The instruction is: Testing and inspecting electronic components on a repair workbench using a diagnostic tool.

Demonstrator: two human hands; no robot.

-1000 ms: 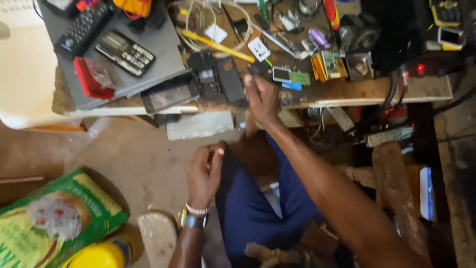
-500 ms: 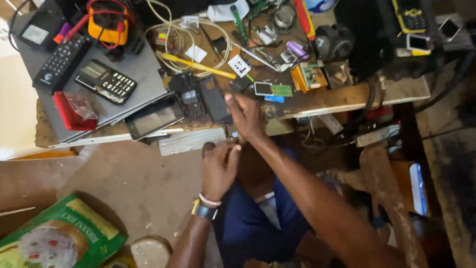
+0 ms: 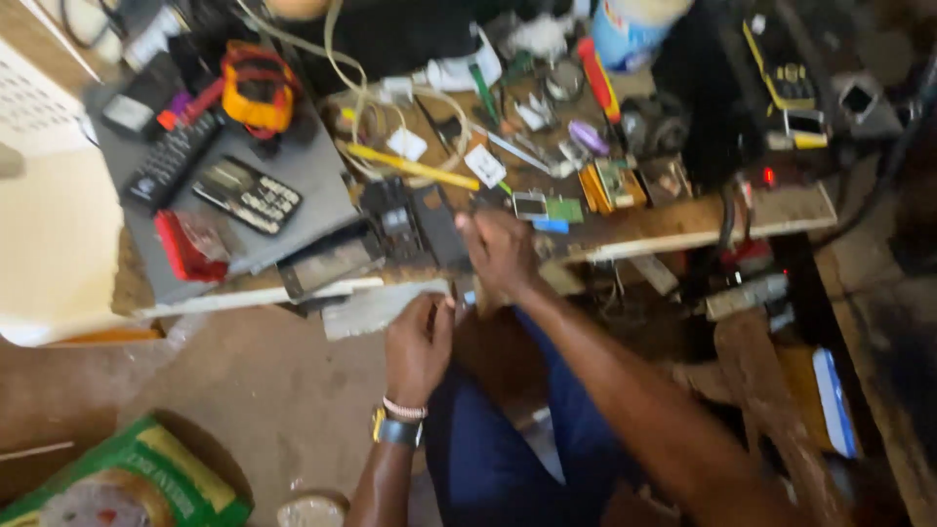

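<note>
Both hands meet at the bench edge (image 3: 683,229), blurred — the left hand (image 3: 418,346) and right hand (image 3: 500,252) pinch a small part (image 3: 467,298), half hidden between fingertips. It looks pale and tiny — its shape cannot be made out.

— What lies on the table (image 3: 683,222) at the far left?

— A black keypad phone (image 3: 246,193), a red case (image 3: 190,244) and an orange-yellow meter (image 3: 258,90).

— And toward the middle?

— A yellow pencil-like stick (image 3: 415,167), a red-handled screwdriver (image 3: 598,78). On the floor, a green bag (image 3: 146,483).
</note>
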